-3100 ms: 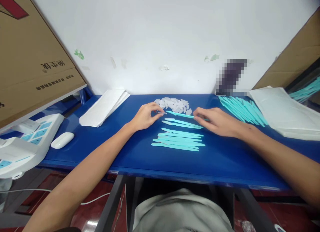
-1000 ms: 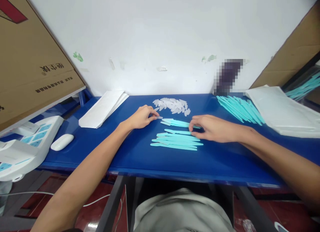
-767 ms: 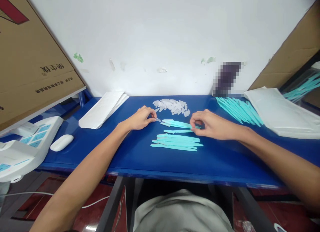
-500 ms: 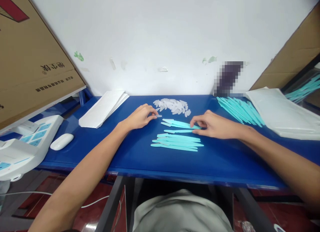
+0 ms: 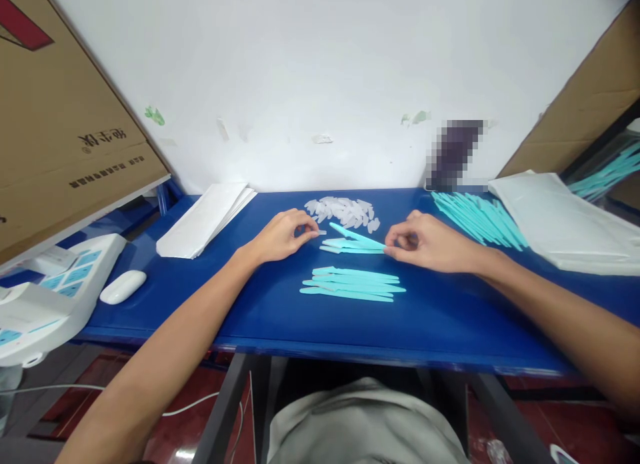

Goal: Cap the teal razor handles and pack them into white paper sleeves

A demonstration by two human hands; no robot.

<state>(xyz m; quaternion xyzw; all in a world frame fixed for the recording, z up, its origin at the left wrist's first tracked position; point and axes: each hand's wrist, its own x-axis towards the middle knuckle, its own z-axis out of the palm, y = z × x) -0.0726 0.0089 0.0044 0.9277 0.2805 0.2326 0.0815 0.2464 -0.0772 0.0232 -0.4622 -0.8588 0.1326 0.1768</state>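
My left hand (image 5: 284, 236) pinches a small translucent blade cap (image 5: 322, 233) between thumb and fingertips, just in front of a heap of similar caps (image 5: 346, 211). Between the thumb and fingers of my right hand (image 5: 425, 243) is the end of a turquoise eyebrow razor (image 5: 354, 235). Its far end points up and left towards the heap. Beneath it lie a few more razors (image 5: 343, 246), close to my right fingertips. Nearer to me, several turquoise razors (image 5: 350, 285) lie side by side on the blue table (image 5: 300, 327).
A stack of turquoise razors (image 5: 483, 219) lies at the back right, beside white plastic bags (image 5: 575, 227). White paper bags (image 5: 205, 221) rest at the left. A computer mouse (image 5: 123, 285) and a white device (image 5: 65, 297) stand at the left edge, below a cardboard box (image 5: 75, 111).
My right hand has lifted one razor off the table, and its far end has swung up towards the caps. The left hand still pinches its cap and has barely moved.
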